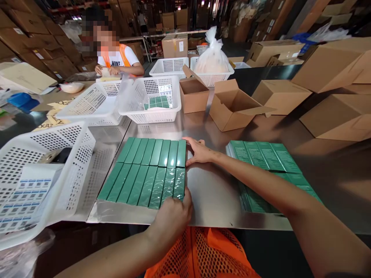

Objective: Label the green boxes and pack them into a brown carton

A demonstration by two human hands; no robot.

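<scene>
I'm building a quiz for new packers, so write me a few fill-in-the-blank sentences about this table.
1. The boxes between the left hand and the right hand are ____ in colour.
2. Those boxes lie flat in ____ rows.
3. The tied plastic bag sits in a ____ basket.
4. The co-worker's vest is ____.
Missing words: green; two; white; orange.

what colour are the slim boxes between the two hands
Green; the slim boxes show best in the head view.
</scene>
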